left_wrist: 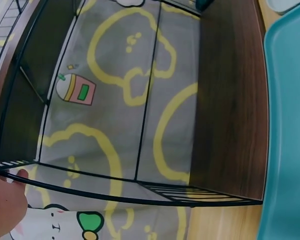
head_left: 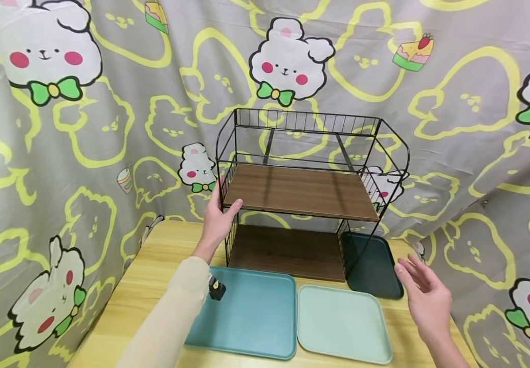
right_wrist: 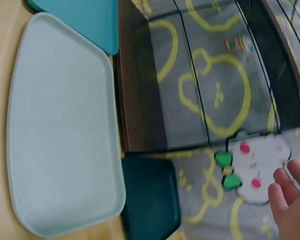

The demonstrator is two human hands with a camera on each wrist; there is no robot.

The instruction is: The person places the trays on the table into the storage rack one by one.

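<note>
- The left hand (head_left: 217, 221) holds the left front corner of the wire rack (head_left: 308, 197): its thumb lies along the edge of the upper wooden shelf (head_left: 299, 191) and its fingers wrap the black upright, so its grip is closed around the frame.
- The right hand (head_left: 423, 296) hangs in the air near the rack's right side, fingers spread and loosely bent, holding nothing and touching nothing.
- The rack stands at the back of the yellow wooden table (head_left: 154, 266), against a grey cloth (head_left: 108, 128) printed with white bunnies and yellow outlines.
- Three trays lie on the table: a blue tray (head_left: 253, 312) and a pale green tray (head_left: 340, 323) side by side in front of the rack, and a dark green tray (head_left: 375, 266) at its right, with one edge under the wire frame.
- No brand, label or readable writing shows anywhere.
- Only the head view shows both hands and the whole rack.
- The left wrist view looks through the rack to the cloth behind, where a printed drink cup (left_wrist: 76, 90) shows.
- The right wrist view is blurred; it shows the three trays lying close together by the rack's lower shelf (right_wrist: 137, 90).
</note>
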